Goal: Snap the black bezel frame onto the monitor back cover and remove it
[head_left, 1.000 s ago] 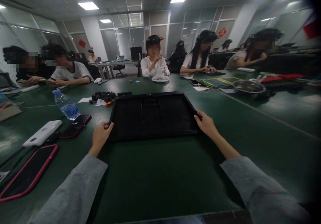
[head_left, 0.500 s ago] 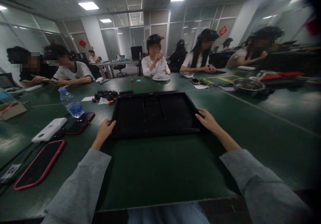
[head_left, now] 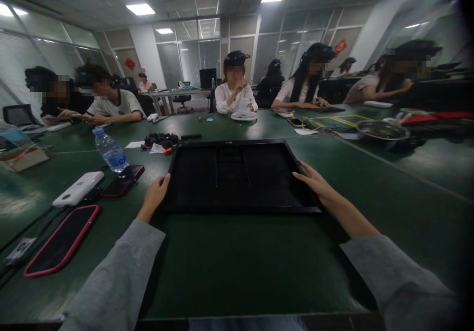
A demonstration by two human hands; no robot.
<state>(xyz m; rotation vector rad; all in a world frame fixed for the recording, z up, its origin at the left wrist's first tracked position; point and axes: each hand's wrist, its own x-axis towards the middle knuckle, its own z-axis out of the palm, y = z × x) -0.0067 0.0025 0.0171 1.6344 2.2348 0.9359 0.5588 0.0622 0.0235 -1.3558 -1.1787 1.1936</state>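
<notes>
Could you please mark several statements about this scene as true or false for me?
1. The left hand is at the left side of the black panel. True.
2. The panel is bright white. False: it is black.
3. The right hand is at the panel's right side. True.
4. A plastic bottle is to the left of the panel. True.
5. The right hand is touching the bottle. False: it is at the panel.
6. The bottle is between the two hands. False: it is left of both.
</notes>
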